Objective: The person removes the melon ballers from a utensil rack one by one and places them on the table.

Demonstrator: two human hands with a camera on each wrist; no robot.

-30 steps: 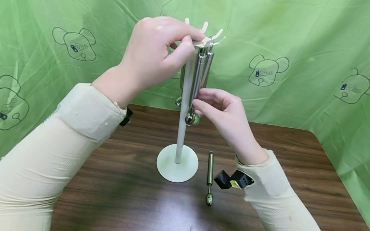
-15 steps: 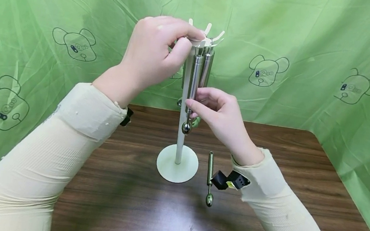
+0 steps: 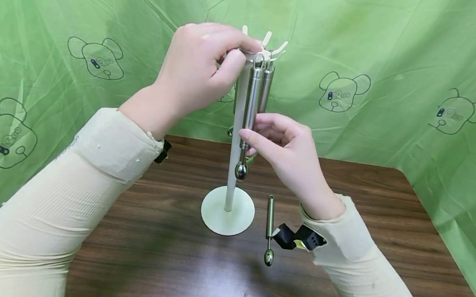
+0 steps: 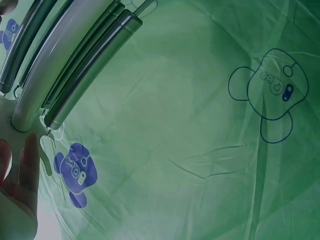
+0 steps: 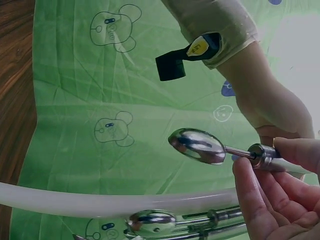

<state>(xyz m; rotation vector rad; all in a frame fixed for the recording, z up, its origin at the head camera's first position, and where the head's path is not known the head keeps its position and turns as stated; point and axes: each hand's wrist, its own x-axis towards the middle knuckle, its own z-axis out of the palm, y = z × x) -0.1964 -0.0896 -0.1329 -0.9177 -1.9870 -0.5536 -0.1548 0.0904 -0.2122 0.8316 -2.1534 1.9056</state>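
Green bear-printed sheeting backs a dark wooden table. The left hand grips the white hooked stand's top, seemingly steadying it, while the right hand pinches 1 steel spoon upright beside its hooks.

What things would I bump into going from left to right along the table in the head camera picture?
Round white stand base → spoon lying flat on the table → black wrist camera on the right arm.
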